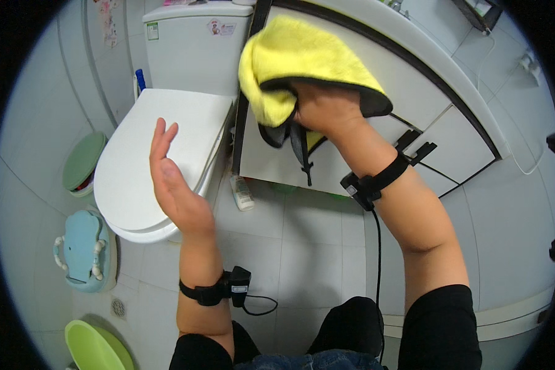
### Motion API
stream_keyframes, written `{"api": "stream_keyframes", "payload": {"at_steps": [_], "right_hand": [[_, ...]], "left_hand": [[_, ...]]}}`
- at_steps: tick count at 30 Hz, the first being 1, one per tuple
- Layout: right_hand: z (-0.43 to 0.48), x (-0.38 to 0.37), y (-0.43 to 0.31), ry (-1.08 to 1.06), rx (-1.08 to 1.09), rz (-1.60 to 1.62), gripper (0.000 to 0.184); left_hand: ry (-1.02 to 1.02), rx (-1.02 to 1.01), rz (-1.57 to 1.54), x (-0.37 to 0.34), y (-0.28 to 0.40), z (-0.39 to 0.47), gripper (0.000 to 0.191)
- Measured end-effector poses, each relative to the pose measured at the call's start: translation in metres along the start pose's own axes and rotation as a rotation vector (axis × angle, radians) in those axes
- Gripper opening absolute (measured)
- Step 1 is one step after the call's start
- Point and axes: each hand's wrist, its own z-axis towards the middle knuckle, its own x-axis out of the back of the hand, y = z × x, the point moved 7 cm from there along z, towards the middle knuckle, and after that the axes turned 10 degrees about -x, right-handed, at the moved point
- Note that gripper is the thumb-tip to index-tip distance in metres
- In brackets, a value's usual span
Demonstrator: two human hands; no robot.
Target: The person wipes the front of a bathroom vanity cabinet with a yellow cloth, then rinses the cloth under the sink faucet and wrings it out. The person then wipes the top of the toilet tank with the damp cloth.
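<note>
A yellow-and-grey microfibre cloth [305, 51] with dark edging is bunched in my right hand [328, 108], whose fingers are partly hidden under its folds. The cloth hangs in front of the white vanity cabinet [277, 162]. My left hand [178, 189] is raised, holding nothing, with its fingers stretched out and slightly apart. Behind it in the view lies the shut white lid of the toilet [134, 171]; whether the hand touches it cannot be told, though it looks apart. Both forearms wear black straps with small cabled boxes.
A white bottle [243, 194] lies on the tiles by the cabinet. Left of the toilet stand a green-lidded bin [85, 159] and a blue child's potty [83, 254]; a green basin [97, 349] is nearer. A black cable [379, 259] hangs from my right forearm.
</note>
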Motion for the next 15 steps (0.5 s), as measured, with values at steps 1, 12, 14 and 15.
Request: {"api": "stream_keyframes", "payload": {"at_steps": [1, 12, 14, 15], "right_hand": [[0.007, 0.004, -0.002, 0.043, -0.024, 0.071, 0.053], [-0.003, -0.017, -0.027, -0.097, 0.152, -0.005, 0.056], [-0.004, -0.002, -0.013, -0.064, 0.213, 0.041, 0.048], [-0.003, 0.007, -0.004, -0.007, 0.208, 0.031, 0.048]], "left_hand": [[0.006, 0.015, -0.010, -0.001, -0.004, 0.000, 0.048], [-0.097, 0.085, -0.040, -0.034, -0.016, -0.014, 0.052], [-0.123, 0.076, -0.030, -0.038, -0.010, -0.014, 0.052], [-0.129, 0.076, -0.006, -0.038, -0.009, -0.014, 0.052]]}}
